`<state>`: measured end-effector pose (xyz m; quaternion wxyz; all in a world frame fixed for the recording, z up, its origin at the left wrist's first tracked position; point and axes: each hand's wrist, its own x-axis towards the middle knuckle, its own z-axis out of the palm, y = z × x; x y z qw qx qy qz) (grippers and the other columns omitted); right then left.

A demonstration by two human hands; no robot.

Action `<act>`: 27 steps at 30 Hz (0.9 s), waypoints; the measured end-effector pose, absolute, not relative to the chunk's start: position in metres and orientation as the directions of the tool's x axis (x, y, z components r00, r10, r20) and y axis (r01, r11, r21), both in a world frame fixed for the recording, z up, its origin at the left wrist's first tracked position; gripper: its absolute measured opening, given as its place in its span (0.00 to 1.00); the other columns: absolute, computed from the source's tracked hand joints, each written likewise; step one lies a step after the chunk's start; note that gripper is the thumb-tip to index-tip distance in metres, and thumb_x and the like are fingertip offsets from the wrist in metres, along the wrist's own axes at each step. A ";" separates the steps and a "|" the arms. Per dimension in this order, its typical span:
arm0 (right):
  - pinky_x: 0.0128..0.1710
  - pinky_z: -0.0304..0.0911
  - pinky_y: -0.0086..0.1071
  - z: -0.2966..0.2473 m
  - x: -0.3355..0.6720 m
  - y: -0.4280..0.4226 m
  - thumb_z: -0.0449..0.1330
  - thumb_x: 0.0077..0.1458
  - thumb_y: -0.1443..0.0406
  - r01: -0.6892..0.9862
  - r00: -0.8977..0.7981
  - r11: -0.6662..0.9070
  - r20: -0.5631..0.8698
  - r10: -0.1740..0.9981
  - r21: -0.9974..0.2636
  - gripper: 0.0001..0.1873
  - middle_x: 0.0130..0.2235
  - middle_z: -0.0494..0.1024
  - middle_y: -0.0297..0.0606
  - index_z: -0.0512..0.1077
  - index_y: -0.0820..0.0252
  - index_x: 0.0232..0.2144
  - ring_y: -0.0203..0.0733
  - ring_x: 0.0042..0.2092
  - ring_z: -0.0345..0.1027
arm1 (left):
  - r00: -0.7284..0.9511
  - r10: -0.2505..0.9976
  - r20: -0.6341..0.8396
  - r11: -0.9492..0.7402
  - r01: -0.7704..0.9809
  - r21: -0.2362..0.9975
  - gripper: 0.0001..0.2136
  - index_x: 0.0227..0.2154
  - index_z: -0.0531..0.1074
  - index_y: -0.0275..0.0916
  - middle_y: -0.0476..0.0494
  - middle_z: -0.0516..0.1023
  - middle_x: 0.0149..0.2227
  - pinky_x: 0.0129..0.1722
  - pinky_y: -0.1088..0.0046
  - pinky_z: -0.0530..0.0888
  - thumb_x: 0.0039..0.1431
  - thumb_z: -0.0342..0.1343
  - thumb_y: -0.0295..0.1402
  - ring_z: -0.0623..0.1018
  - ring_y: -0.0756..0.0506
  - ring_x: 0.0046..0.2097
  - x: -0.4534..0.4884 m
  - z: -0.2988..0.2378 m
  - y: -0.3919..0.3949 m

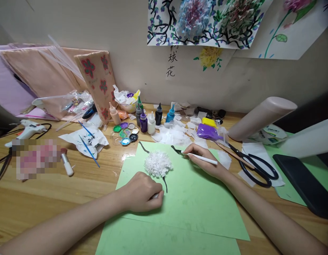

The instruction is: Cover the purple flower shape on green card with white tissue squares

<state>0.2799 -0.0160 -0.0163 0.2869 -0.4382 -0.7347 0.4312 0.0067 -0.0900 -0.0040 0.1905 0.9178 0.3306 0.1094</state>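
A light green paper sheet (196, 202) lies on the wooden desk. A white tissue-paper flower (158, 163) is stuck on it, with black painted stems around it. My right hand (203, 161) pinches a thin white paintbrush (206, 159), its tip touching a black painted stroke (176, 150) near the sheet's top edge. My left hand (142, 191) rests closed on the sheet just below the flower, beside a black stem line, with something small and white showing at its fingertips.
Small paint bottles (150, 118) and paint-filled caps (125, 132) stand behind the sheet. Black scissors (255, 164) lie right, blue brushes (88, 147) on tissue left, a glue gun (28, 128) far left. Purple clay (208, 131), paper scraps and a dark tablet (302, 180) surround.
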 end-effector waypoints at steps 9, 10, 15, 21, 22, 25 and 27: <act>0.32 0.57 0.32 -0.020 0.282 -0.015 0.54 0.57 0.62 0.363 -0.442 0.223 0.043 0.896 -0.905 0.07 0.33 0.72 0.37 0.68 0.58 0.35 0.40 0.34 0.64 | 0.763 0.641 0.082 -0.724 0.566 0.395 0.11 0.16 0.59 0.38 0.52 0.64 0.13 0.21 0.74 0.52 0.52 0.47 0.30 0.61 0.52 0.16 0.007 -0.004 -0.091; 0.32 0.57 0.32 -0.020 0.282 -0.015 0.54 0.57 0.62 0.361 -0.447 0.228 0.047 0.893 -0.904 0.06 0.33 0.71 0.36 0.68 0.58 0.35 0.40 0.34 0.64 | 0.763 0.641 0.082 -0.724 0.565 0.394 0.11 0.16 0.59 0.38 0.52 0.64 0.13 0.21 0.74 0.52 0.52 0.47 0.30 0.61 0.52 0.16 0.007 -0.004 -0.091; 0.32 0.57 0.32 -0.019 0.281 -0.015 0.54 0.56 0.64 0.342 -0.420 0.194 0.035 0.907 -0.919 0.04 0.31 0.70 0.35 0.68 0.58 0.31 0.40 0.33 0.63 | 0.767 0.637 0.078 -0.727 0.565 0.390 0.11 0.16 0.60 0.38 0.52 0.65 0.13 0.21 0.73 0.52 0.52 0.47 0.29 0.62 0.52 0.16 0.007 -0.003 -0.090; 0.31 0.57 0.32 -0.018 0.281 -0.014 0.54 0.56 0.64 0.332 -0.425 0.167 0.011 0.905 -0.928 0.04 0.31 0.71 0.35 0.68 0.58 0.32 0.39 0.32 0.63 | 0.768 0.635 0.082 -0.733 0.566 0.378 0.11 0.16 0.61 0.38 0.52 0.65 0.13 0.21 0.73 0.51 0.52 0.48 0.29 0.61 0.52 0.16 0.007 -0.003 -0.090; 0.31 0.57 0.31 -0.018 0.281 -0.014 0.54 0.56 0.64 0.320 -0.425 0.159 0.008 0.905 -0.934 0.04 0.30 0.70 0.34 0.67 0.58 0.31 0.39 0.32 0.63 | 0.770 0.632 0.084 -0.736 0.563 0.377 0.11 0.16 0.61 0.38 0.52 0.64 0.13 0.21 0.73 0.51 0.53 0.48 0.29 0.61 0.52 0.16 0.007 -0.003 -0.090; 0.32 0.57 0.31 -0.018 0.282 -0.013 0.54 0.55 0.64 0.304 -0.426 0.159 0.016 0.905 -0.939 0.04 0.30 0.70 0.34 0.67 0.58 0.31 0.39 0.32 0.63 | 0.774 0.627 0.087 -0.740 0.557 0.378 0.11 0.16 0.61 0.38 0.52 0.65 0.13 0.21 0.73 0.51 0.53 0.47 0.29 0.61 0.53 0.16 0.007 -0.003 -0.090; 0.33 0.57 0.32 -0.017 0.282 -0.013 0.55 0.55 0.64 0.315 -0.427 0.175 0.026 0.904 -0.933 0.04 0.32 0.71 0.35 0.67 0.59 0.32 0.39 0.34 0.64 | 0.777 0.624 0.085 -0.741 0.554 0.378 0.11 0.16 0.61 0.38 0.52 0.65 0.13 0.22 0.73 0.51 0.53 0.47 0.28 0.62 0.53 0.16 0.007 -0.003 -0.090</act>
